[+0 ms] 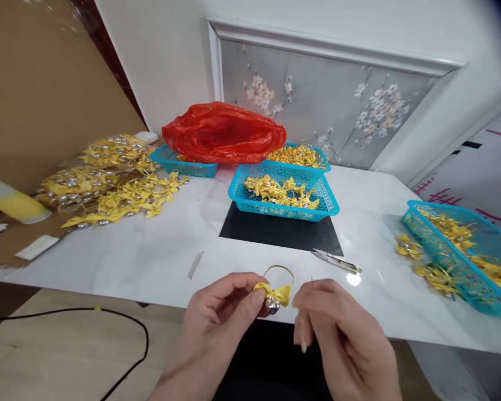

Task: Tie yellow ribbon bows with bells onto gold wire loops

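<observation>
A: Nearest item, bottom centre of the frame?
B: Left hand (217,314), thumb and forefinger closed on a yellow ribbon bow (274,292) with a small silver bell (272,304) under it and a gold cord loop (279,271) rising above. Right hand (338,328), fingertips pinched together just beside the bow; a fine needle (312,280) appears to stand up from that pinch, though it is too thin to be sure.

A: Handling note for this step?
B: My judgement: keep the left pinch on the knot, not the ribbon tails, so the bow stays flat, and work close over the tabletop (150,250) edge so a dropped bell lands on it.

A: Next row back?
B: Thread snips (336,260), lying flat right of centre, apart from both hands. A black mat (275,231) beyond them, under the front of the middle basket.

A: Stock?
B: Middle blue basket (284,197), part-filled with the same bows. Right blue basket (459,250) at the right edge, more bows inside and a few loose against its near wall. Loose heap of bows (112,189) at the left, on the tabletop.

A: Farthest?
B: Red plastic bag (225,133), resting over two further blue baskets at upper centre, before a grey floral panel (329,106).
</observation>
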`<control>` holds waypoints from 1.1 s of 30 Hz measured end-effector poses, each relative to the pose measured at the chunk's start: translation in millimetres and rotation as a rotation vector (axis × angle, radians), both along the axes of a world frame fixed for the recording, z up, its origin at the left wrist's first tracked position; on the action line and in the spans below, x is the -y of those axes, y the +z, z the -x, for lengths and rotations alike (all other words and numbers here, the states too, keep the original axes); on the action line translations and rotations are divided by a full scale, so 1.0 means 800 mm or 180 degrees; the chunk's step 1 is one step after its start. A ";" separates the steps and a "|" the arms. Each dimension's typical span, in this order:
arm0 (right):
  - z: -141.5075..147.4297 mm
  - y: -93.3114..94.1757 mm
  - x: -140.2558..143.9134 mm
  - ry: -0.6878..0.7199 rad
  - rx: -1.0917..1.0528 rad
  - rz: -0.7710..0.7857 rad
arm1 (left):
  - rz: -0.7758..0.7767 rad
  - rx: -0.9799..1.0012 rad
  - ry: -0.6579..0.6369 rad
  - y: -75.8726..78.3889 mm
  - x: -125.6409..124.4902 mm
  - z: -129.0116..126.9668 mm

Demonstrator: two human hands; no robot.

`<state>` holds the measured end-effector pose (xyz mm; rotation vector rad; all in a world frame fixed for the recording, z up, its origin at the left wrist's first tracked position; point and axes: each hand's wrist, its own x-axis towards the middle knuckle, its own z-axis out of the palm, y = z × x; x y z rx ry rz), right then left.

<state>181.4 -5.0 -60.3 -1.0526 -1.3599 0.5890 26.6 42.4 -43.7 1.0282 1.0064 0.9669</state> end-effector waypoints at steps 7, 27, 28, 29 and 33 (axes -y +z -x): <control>0.024 0.010 0.001 -0.0673 0.0357 0.0191 | -0.0167 0.0142 0.0141 0.006 0.003 -0.001; -0.021 0.010 -0.039 -0.0007 -0.2696 0.0609 | 0.0538 0.0484 -0.0085 0.012 0.009 0.000; -0.021 0.008 -0.041 0.0038 -0.2781 0.0680 | 0.0540 0.0465 -0.0103 0.013 0.008 0.000; -0.020 0.006 -0.043 0.0085 -0.2838 0.0749 | 0.0543 0.0453 -0.0115 0.013 0.008 0.000; -0.017 0.004 -0.038 0.0330 -0.2752 0.0974 | 0.0570 0.0384 -0.0142 0.014 0.008 0.000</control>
